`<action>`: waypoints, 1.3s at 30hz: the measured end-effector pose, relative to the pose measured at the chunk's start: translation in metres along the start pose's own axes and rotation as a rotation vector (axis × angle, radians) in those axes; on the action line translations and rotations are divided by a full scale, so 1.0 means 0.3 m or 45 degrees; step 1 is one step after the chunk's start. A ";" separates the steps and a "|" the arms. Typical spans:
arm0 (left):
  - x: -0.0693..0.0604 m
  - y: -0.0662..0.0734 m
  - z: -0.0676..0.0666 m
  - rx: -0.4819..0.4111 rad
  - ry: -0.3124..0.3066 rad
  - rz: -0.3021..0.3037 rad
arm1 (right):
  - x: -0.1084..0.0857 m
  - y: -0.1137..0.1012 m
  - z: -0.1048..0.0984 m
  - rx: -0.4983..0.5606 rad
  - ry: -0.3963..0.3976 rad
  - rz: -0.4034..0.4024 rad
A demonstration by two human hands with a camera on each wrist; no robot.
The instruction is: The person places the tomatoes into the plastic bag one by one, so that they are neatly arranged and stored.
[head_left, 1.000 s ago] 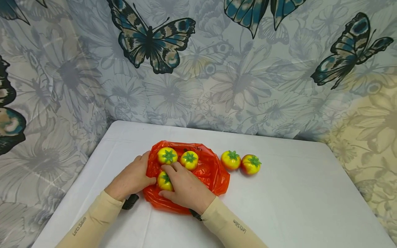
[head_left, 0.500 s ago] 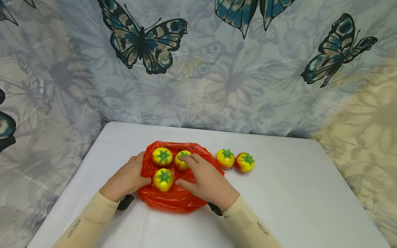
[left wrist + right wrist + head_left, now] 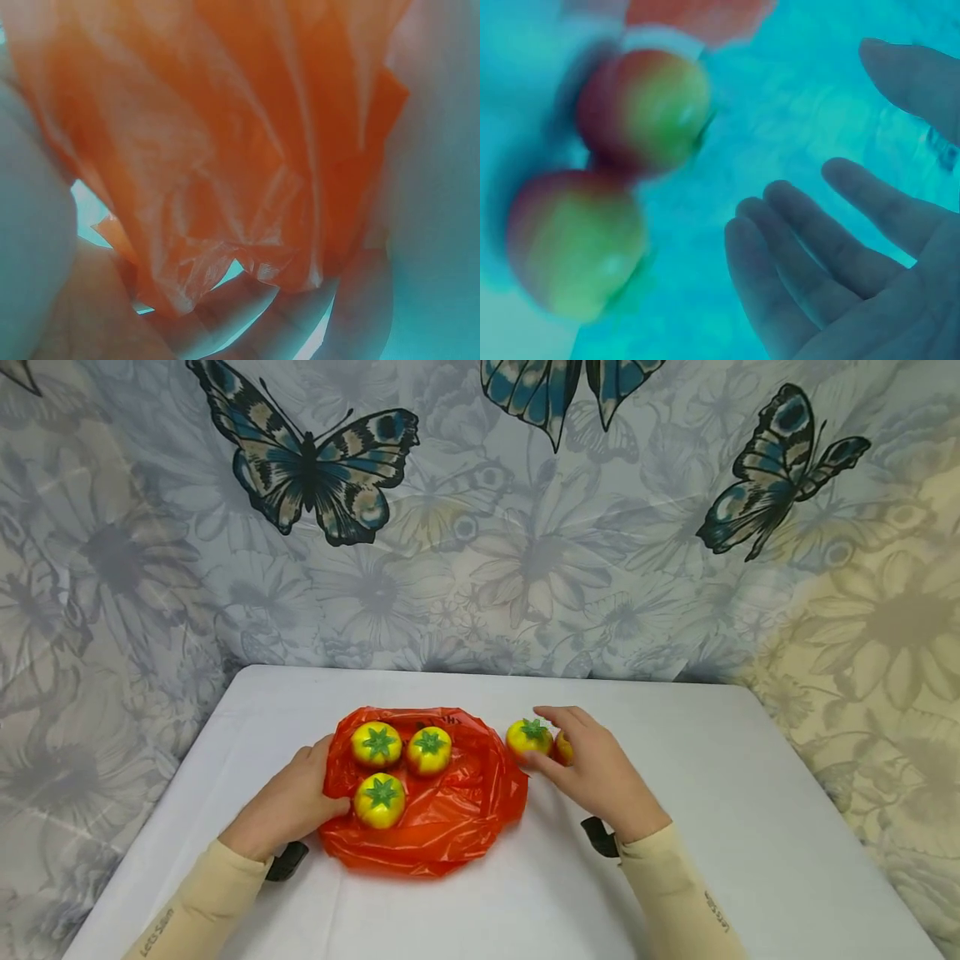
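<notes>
A red plastic bag (image 3: 450, 827) lies with its mouth spread wide. Three yellow-red toy tomatoes with green star-shaped tops sit in it, among them a front one (image 3: 379, 802). My left hand (image 3: 288, 802) grips the bag's left side, the thumb over the rim; in the left wrist view, fingers (image 3: 232, 311) curl at the plastic (image 3: 225, 150). My right hand (image 3: 603, 768) hovers by two more tomatoes right of the bag. One tomato (image 3: 528, 740) shows well, the other (image 3: 563, 748) is mostly behind the fingers. In the right wrist view, a gap separates the spread fingers from both tomatoes (image 3: 645, 112).
A white-covered table (image 3: 465, 910) bears everything, its rear edge against a butterfly-and-flower patterned backdrop (image 3: 540, 568). Dark wrist devices show under both wrists, such as the right one (image 3: 600, 837).
My right hand has left the front tomato in the bag and moved right to the two loose tomatoes. My left hand stays on the bag while the head view shifts slightly.
</notes>
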State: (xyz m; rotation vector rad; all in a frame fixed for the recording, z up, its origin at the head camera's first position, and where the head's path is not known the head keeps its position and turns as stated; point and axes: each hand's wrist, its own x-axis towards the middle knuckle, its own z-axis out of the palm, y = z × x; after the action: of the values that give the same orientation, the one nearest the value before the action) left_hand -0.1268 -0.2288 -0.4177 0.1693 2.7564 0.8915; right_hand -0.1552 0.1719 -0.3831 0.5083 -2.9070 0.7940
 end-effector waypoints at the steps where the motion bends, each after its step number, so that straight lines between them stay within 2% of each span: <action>1: 0.000 -0.001 0.001 0.000 0.000 0.000 | 0.004 0.023 -0.007 -0.017 0.003 0.024; 8: 0.003 -0.006 0.001 0.001 0.007 0.002 | 0.019 0.149 -0.022 -0.061 -0.074 0.179; 14: 0.002 -0.012 0.006 0.000 0.013 -0.004 | 0.029 0.201 -0.008 -0.078 -0.130 0.242; 19: 0.003 -0.008 0.002 0.024 0.027 0.017 | 0.032 0.219 0.001 -0.084 -0.163 0.299; 27: 0.002 -0.009 0.007 0.033 0.032 0.017 | 0.031 0.229 0.010 -0.079 -0.161 0.271; 39: 0.007 -0.011 0.011 0.051 0.028 0.007 | 0.029 0.221 0.017 -0.061 -0.184 0.296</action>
State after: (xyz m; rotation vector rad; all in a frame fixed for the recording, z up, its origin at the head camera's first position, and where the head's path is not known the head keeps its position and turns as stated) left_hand -0.1279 -0.2292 -0.4227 0.1752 2.7971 0.8450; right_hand -0.1859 0.2206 -0.4177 0.2346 -3.1522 0.7386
